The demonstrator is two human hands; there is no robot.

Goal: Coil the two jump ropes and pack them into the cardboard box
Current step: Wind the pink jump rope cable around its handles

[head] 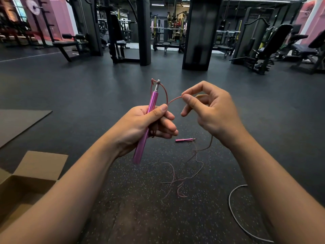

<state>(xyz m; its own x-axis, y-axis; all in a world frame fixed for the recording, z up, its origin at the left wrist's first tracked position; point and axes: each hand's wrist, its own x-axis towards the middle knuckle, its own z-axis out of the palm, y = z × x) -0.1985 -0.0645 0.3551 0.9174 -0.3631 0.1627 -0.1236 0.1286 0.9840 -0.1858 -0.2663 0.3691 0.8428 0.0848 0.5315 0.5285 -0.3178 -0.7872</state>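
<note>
My left hand (pixel 149 125) grips a pink jump-rope handle (pixel 140 152), tilted with its metal tip up. A thin pink cord (pixel 173 100) loops from that tip to my right hand (pixel 209 110), which pinches it between thumb and forefinger. The cord runs on down to a loose tangle (pixel 177 182) on the floor. The rope's second pink handle (pixel 184 140) lies on the floor beyond my hands. A white rope (pixel 232 210) curves across the floor at lower right, partly hidden by my right forearm. An open cardboard box (pixel 26 182) sits at lower left.
Dark speckled rubber floor (pixel 123 199) all around. A grey mat (pixel 19 122) lies at the left beyond the box. Gym benches and machines (pixel 260 55) stand at the far side of the room, with dark pillars (pixel 198 41) between them.
</note>
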